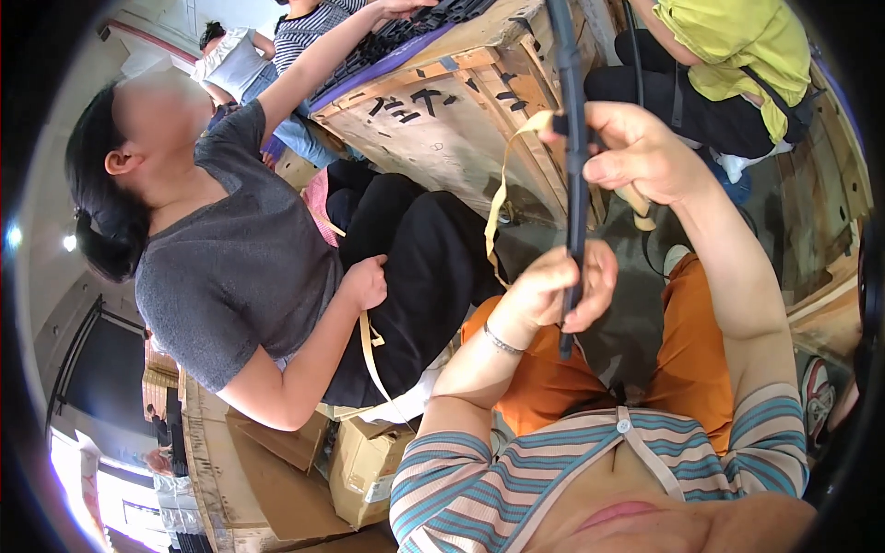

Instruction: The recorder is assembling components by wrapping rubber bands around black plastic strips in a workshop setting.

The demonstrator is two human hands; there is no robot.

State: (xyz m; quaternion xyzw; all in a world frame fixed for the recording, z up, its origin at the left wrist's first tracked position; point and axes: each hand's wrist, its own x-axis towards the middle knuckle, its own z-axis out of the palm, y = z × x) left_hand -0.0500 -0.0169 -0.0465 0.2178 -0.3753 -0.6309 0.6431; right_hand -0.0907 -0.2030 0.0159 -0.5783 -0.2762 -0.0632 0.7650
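A long, thin black strip (574,207) stands almost upright in front of me, running past the top edge of the view. Near its lower end, my left hand (544,284) is closed around it. My right hand (645,158) grips the same strip higher up, thumb and fingers pressed together. A narrow pale yellow tape (499,207) passes by my right fingers and hangs down left of the strip. Another yellow piece (643,221) dangles below my right hand. What exactly the right fingertips pinch against the strip is partly hidden.
A wooden crate (442,138) with black pieces (406,32) on top stands ahead. A seated person in a grey shirt (249,249) is close on my left, reaching toward it. Another in yellow (737,55) sits at the far right. Cardboard boxes (364,470) lie lower left.
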